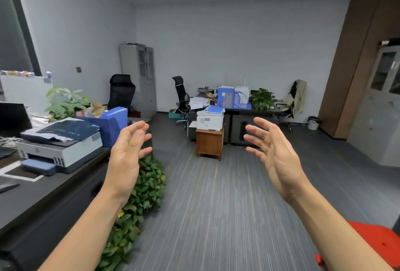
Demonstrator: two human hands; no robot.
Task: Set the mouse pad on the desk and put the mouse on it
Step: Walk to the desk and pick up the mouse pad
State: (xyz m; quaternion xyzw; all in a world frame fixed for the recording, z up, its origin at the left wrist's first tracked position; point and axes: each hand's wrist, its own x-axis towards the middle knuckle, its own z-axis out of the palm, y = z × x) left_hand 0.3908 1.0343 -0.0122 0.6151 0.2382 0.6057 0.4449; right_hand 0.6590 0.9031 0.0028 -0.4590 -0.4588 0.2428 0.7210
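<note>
My left hand (127, 154) and my right hand (275, 151) are raised in front of me over the carpet, palms facing each other, fingers spread, holding nothing. A dark desk (41, 195) runs along the left side, its edge just left of my left forearm. I see no mouse and no mouse pad that I can make out; a dark flat item (7, 186) lies at the desk's left edge, too cut off to identify.
On the desk stand a white printer (62, 149), a blue file box (110, 125), a potted plant (65, 102) and a monitor (13, 117). A leafy plant (140, 197) sits on the floor beside the desk. A second desk with printer (210, 119) is farther back. A red object (376, 242) lies at bottom right.
</note>
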